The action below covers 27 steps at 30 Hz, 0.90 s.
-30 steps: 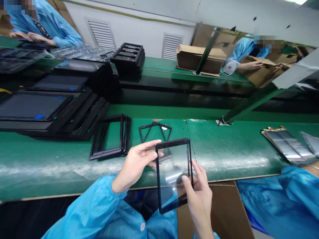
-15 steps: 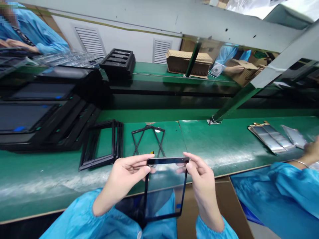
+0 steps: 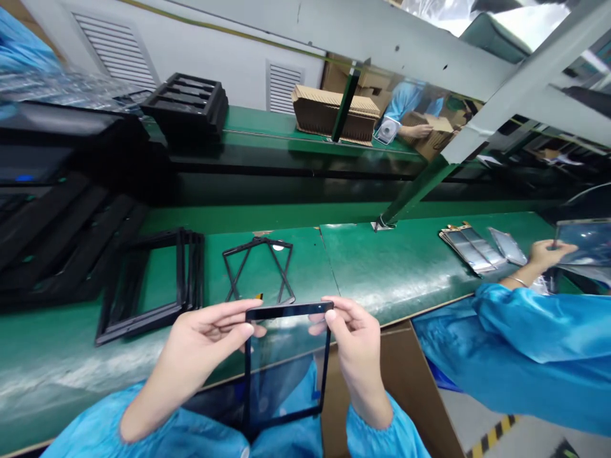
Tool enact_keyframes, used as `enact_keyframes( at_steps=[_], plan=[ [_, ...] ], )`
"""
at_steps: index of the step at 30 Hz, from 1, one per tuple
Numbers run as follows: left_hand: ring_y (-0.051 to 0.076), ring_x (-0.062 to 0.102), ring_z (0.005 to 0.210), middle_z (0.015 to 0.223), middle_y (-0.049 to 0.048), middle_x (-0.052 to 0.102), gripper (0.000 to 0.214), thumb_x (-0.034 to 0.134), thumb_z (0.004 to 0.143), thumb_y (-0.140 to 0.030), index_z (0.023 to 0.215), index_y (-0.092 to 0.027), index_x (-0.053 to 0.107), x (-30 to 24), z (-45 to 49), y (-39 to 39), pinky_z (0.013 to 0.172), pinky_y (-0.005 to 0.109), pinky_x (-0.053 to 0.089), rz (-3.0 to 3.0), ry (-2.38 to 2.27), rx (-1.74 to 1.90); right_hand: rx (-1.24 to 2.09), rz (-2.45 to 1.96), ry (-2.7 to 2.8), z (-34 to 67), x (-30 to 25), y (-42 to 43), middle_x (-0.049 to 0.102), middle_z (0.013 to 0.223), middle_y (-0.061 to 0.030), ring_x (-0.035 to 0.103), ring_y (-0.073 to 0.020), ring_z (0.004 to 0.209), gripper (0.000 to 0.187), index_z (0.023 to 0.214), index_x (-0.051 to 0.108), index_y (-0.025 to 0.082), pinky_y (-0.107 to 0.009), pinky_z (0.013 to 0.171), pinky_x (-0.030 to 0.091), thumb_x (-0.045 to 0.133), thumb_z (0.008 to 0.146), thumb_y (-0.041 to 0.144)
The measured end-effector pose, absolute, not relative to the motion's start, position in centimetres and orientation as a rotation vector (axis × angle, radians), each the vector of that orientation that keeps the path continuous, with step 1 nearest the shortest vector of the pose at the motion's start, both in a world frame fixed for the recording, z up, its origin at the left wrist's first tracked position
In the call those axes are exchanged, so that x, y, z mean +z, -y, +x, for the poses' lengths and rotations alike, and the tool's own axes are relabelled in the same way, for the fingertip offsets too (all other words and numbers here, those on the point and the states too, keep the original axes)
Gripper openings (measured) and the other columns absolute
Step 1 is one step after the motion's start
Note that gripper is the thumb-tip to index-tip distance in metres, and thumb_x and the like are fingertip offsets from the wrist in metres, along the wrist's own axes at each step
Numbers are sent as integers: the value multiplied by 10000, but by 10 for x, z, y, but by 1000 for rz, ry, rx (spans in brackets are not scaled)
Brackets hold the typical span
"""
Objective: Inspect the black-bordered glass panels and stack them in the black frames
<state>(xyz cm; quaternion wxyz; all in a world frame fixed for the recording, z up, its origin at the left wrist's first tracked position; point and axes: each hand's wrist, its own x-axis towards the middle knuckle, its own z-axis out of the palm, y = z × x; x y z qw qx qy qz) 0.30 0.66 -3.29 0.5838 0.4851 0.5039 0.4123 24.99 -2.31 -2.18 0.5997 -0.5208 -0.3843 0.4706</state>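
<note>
A clear tablet glass panel (image 3: 286, 372) with a black border hangs upright in front of me, a small blue tab near its lower right corner. My left hand (image 3: 207, 343) is closed on its upper left corner, thumb on the near face. At the upper right corner my right hand (image 3: 357, 346) pinches it the same way. Just beyond the panel, on the green bench, lie thin black frames (image 3: 260, 270) crossed over one another. Left of those is a loose stack of thicker black frames (image 3: 143, 312).
Tall piles of black trays (image 3: 62, 235) fill the bench's left end. Flat display panels (image 3: 472, 248) lie to the right, beside a green post (image 3: 415, 191). A co-worker's hand (image 3: 544, 257) holds another panel there. An open cardboard box (image 3: 401, 381) stands below the bench edge.
My view has turned right, so the bench items sit further left. Both hands keep the glass panel at about the same height. The co-worker's hand now shows with a panel in it.
</note>
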Motion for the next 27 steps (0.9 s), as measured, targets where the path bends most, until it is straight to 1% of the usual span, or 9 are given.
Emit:
enact_keyframes(
  at_steps=[3, 6, 8, 10, 12, 14, 15, 21, 27],
  plan=[
    [251, 835, 740, 881, 101, 876, 366, 836, 873, -436, 1171, -225, 853, -33, 1, -6, 660, 279, 683, 1220, -1186, 931, 1093, -1223, 898, 248, -23, 23, 853, 757, -68, 824, -234, 605, 187, 1000, 805, 208, -296, 613, 666, 789, 911, 373],
    [308, 765, 1210, 1353, 92, 790, 394, 804, 893, -393, 1276, -299, 814, -22, 7, -5, 957, 340, 647, 1578, -1177, 834, 1206, -1217, 960, 237, -26, 22, 849, 758, -52, 832, -233, 653, 208, 1049, 801, 215, -304, 654, 674, 807, 885, 343],
    [309, 709, 1304, 1411, 55, 760, 559, 792, 891, -328, 1442, -353, 706, -13, 14, -4, 1055, 366, 589, 1806, -1130, 658, 1304, -1206, 994, 230, -28, 20, 848, 805, -19, 818, -216, 628, 353, 1140, 776, 239, -287, 626, 661, 862, 803, 293],
    [269, 804, 1065, 1190, 33, 845, 627, 724, 936, -300, 1545, -365, 593, -7, 20, -3, 934, 342, 623, 1817, -1078, 479, 1348, -1204, 993, 231, -29, 19, 850, 955, -8, 802, -188, 610, 483, 1204, 749, 272, -262, 598, 639, 893, 743, 265],
    [225, 818, 823, 1049, 31, 862, 523, 633, 998, -316, 1519, -322, 582, -5, 21, -2, 747, 292, 626, 1635, -1069, 441, 1323, -1239, 1015, 244, -31, 19, 841, 1112, -38, 828, -195, 746, 399, 1184, 778, 275, -265, 693, 647, 868, 797, 315],
    [216, 811, 772, 1106, 85, 854, 418, 614, 1016, -363, 1421, -260, 587, -7, 18, -2, 624, 263, 593, 1402, -1113, 548, 1250, -1333, 1082, 265, -36, 22, 848, 1128, -83, 826, -250, 988, 261, 1086, 842, 248, -311, 884, 638, 779, 914, 433],
    [218, 812, 772, 1142, 116, 846, 399, 622, 1014, -384, 1382, -239, 571, -9, 15, -2, 587, 256, 577, 1301, -1144, 623, 1207, -1401, 1104, 276, -41, 23, 859, 1077, -99, 819, -279, 1024, 306, 1025, 863, 237, -348, 927, 633, 739, 943, 504],
    [231, 801, 696, 1087, 158, 850, 451, 724, 955, -470, 1282, -219, 541, -17, 8, 0, 513, 263, 559, 1072, -1206, 846, 1299, -1340, 744, 291, -60, 33, 843, 756, -121, 797, -289, 609, 471, 886, 847, 188, -367, 611, 660, 789, 857, 655],
    [223, 783, 618, 1003, 139, 862, 508, 789, 902, -495, 1248, -213, 546, -14, 12, 4, 479, 258, 543, 1007, -1263, 942, 1205, -1337, 704, 271, -46, 30, 810, 650, -70, 781, -255, 558, 436, 779, 825, 201, -328, 582, 659, 832, 826, 634]
  ],
)
